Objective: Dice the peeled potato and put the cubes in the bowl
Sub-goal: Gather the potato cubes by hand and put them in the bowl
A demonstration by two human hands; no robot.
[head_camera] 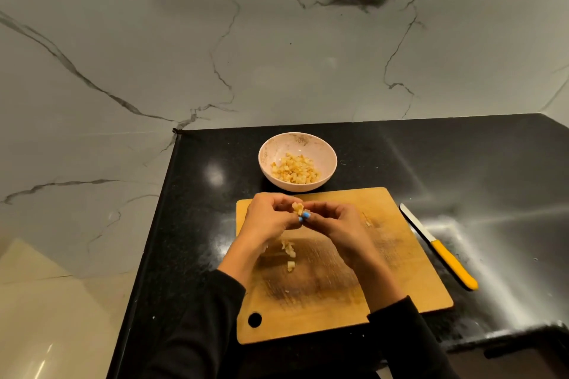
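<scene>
Sleeves in black lie nearest; beyond them we see L hand (267, 215) and R hand (334, 218) meeting fingertip to fingertip over the cutting board (400, 258), together pinching a clump of potato cubes (297, 208). Bowl (323, 149) sits straight ahead, just past the board's far edge, approx. equidistant from both hands; a few stray cubes (289, 251) lie on the board below the wrists.

Your left hand (267, 218) and right hand (334, 221) meet above the wooden cutting board's (400, 258) far edge, pinching small pale potato cubes (297, 208). More cubes fill the pale pink bowl (326, 151) beyond; a yellow-handled knife (443, 252) lies right of the board.
</scene>
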